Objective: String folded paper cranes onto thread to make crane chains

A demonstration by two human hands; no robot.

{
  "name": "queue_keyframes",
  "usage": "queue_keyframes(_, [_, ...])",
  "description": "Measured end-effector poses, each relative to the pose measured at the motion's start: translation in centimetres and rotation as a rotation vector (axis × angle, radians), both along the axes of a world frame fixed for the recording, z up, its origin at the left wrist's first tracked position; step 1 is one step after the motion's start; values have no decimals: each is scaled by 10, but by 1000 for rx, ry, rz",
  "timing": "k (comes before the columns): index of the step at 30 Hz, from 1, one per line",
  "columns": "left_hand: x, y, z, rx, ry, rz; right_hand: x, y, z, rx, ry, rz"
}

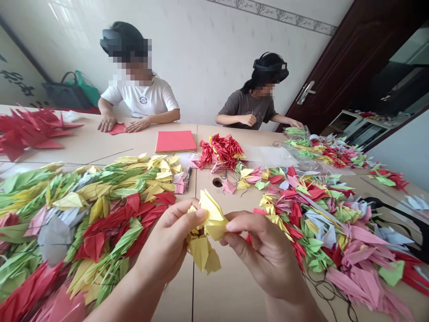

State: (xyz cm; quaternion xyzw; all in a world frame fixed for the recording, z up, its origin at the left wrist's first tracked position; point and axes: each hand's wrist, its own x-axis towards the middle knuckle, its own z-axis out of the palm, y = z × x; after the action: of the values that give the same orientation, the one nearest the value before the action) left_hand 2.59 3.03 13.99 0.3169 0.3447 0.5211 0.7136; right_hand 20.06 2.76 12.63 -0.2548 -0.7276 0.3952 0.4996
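Between my two hands, above the near middle of the table, is a folded yellow paper piece [213, 214], much like an origami crane. My left hand [179, 228] pinches its left side between thumb and fingers. From the right, the thumb and forefinger of my right hand [258, 241] grip its lower right corner. More yellow folded paper [203, 255] hangs just below, against my left fingers; whether a string joins it to the upper piece is hidden. Heaps of coloured folded paper lie on both sides, the left heap [110, 223] close to my left forearm.
The right heap [328, 223] has dark cords [330, 290] at its near edge. Farther back are a red folded bunch [223, 150], a stack of red paper [176, 141], a pen [188, 179] and a table hole [217, 182]. Two people sit opposite; one presses red paper [117, 129].
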Motion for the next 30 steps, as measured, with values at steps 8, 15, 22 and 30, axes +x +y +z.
queue_keyframes(8, [1,0,-3,49,20,1,1,3,-2,10,6,24])
queue_keyframes(15, [6,-4,2,41,54,119,1,5,3,109,-91,-48])
queue_keyframes(22, [6,-4,2,94,70,140,2,7,8,176,-192,-36])
queue_keyframes(30, [0,-3,-11,325,292,213,-1,9,7,210,-210,-15])
